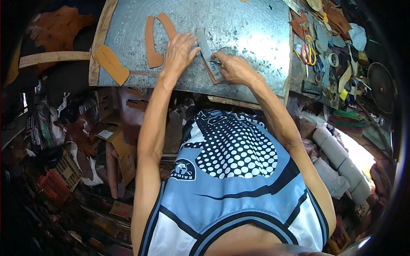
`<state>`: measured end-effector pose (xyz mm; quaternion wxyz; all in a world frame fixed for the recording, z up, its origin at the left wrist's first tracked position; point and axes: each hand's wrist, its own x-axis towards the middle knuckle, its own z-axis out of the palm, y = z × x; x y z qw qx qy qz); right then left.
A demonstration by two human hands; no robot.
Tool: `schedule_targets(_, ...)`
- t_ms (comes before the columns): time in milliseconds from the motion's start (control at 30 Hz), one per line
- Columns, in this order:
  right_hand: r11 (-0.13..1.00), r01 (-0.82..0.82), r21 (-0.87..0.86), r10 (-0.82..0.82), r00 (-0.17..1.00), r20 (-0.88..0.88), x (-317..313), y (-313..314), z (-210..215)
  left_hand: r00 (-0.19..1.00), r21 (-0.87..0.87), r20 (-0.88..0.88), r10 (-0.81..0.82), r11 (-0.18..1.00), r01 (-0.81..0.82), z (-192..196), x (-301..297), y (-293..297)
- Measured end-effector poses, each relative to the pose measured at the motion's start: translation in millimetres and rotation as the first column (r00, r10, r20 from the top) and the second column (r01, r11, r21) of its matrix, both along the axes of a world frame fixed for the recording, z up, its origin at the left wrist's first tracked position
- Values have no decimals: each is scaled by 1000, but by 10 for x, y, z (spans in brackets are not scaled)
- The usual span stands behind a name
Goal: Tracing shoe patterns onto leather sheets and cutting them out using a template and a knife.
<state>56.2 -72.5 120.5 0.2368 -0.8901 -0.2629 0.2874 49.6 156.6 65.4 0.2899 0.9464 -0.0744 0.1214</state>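
My left hand [179,52] presses its fingertips down on a curved grey template [208,53] lying on a brown leather piece [210,71] on the metal-topped bench [252,30]. My right hand [235,68] is closed around a small cutting tool [217,62] whose tip sits at the template's edge. Just left of my left hand lie two curved brown leather cut-outs [150,42] flat on the metal sheet.
A tan leather sole-shaped piece [112,64] hangs over the bench's left wooden edge. Orange-handled scissors [308,53], tape rolls and scraps crowd the right side. Fabric rolls [341,162] lie at the lower right. Boxes and leather scraps fill the floor at left.
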Motion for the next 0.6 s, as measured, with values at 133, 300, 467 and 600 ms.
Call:
schedule_targets(133, 1000, -26, -14, 27, 999, 26, 12, 25, -109, 968, 245, -131, -215, 939, 241, -92, 207, 74)
schedule_targets(300, 995, 51, 86, -60, 992, 112, -265, -221, -229, 945, 288, -187, -269, 904, 315, -196, 317, 147)
schedule_targets(467, 973, 218, 74, -224, 969, 102, -473, -258, -176, 948, 250, -140, -284, 917, 312, -315, 369, 188)
schedule_targets(600, 966, 234, 109, -248, 957, 151, -536, -299, -195, 935, 248, -161, -317, 904, 349, -350, 413, 207)
